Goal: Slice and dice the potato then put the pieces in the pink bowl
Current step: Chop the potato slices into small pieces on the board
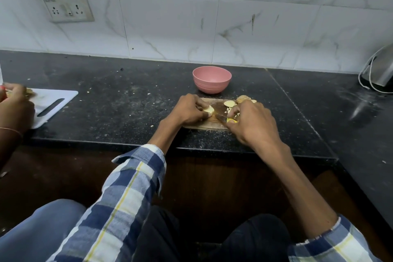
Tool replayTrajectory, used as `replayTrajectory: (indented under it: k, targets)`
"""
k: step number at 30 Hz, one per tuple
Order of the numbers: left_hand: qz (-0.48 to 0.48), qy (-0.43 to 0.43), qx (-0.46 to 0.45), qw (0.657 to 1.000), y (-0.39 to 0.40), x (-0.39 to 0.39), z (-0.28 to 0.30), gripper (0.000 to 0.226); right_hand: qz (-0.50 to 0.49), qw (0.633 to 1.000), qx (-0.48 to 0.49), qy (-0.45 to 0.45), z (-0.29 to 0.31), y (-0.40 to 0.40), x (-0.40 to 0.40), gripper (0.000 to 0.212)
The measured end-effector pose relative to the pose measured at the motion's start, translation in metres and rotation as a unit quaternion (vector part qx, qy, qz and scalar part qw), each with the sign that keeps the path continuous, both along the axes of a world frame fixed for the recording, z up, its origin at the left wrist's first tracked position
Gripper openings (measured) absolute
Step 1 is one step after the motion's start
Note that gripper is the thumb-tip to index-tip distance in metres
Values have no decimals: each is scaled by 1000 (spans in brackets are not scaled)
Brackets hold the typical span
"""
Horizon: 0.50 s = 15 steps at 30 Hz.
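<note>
We are in the middle of the cutting, as far as we can judge. Our left hand (pixel 188 110) curls around a potato piece (pixel 208 109) and holds it down on the wooden cutting board (pixel 204 126). Our right hand (pixel 248 121) grips a knife with a yellow handle (pixel 231 121), and the blade (pixel 220 116) points toward that piece. A few round slices (pixel 229 103) already lie on the far part of the board, and a bigger part with skin (pixel 243 98) lies beside them. The pink bowl (pixel 211 79) stands on the table (pixel 127 104) just behind the board, and we see nothing inside it. So the slicing is partly done, while the dicing and the transfer to the bowl are probably still left.

Our right hand hides most of the knife and the right part of the board, so we cannot count the pieces there. The bottom of the bowl is only partly visible. Far to the left of the board, another person's hand (pixel 14 106) works at a white board (pixel 53 104), cut off by the edge.
</note>
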State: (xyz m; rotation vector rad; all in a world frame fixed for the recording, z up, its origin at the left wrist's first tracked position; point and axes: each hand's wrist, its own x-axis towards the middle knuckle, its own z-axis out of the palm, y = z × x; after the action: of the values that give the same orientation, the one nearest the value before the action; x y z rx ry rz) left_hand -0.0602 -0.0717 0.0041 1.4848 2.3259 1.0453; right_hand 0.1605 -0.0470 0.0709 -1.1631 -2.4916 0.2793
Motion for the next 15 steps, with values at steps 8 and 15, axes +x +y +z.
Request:
replayTrajectory:
  k: [8,15]
  targets:
    - [23,-29,106,994,-5,7,-25,28,-5,996,86,27,-25,1,-26,23]
    - [29,-30,123,992,-3,7,-26,26,-1,996,79,27,-28,6,-44,26]
